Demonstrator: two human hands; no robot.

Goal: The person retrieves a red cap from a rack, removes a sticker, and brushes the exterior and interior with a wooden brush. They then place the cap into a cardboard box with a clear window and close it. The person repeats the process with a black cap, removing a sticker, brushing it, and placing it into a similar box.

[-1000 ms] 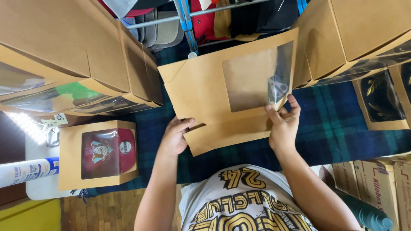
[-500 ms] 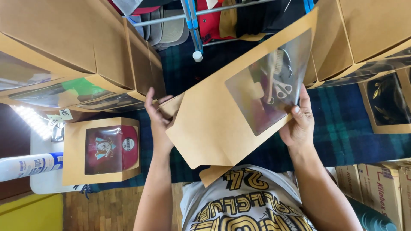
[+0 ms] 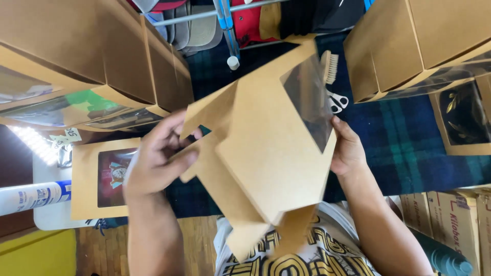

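Both hands have a closed grip on one flat-packed brown box (image 3: 266, 153), held up in the air over the person's lap and tilted so that one corner points up and away. The left hand (image 3: 156, 161) pinches a side flap at the box's left edge, thumb on the near face and fingers curled round the edge. The right hand (image 3: 348, 151) clasps the right edge just below the clear window (image 3: 309, 99), its fingers hidden behind the card. The window sits in the upper right part of the box, and loose flaps hang from the bottom above a printed shirt (image 3: 307, 255). Under the box lies a dark green and blue plaid cloth (image 3: 409, 143). On that cloth, just past the window's upper edge, lie a small brush (image 3: 330, 66) and a pair of scissors (image 3: 337, 102), side by side. Made-up brown boxes stand on both sides: a stack (image 3: 102, 56) to the left and another (image 3: 419, 46) to the right. Near the left hand lies a finished window box (image 3: 97, 179) with a red item inside; a second one (image 3: 463, 120) with dark contents lies well to the right. A white tube (image 3: 33, 197) lies at the far left edge. At the top, folded caps (image 3: 204, 30) sit on a rack.
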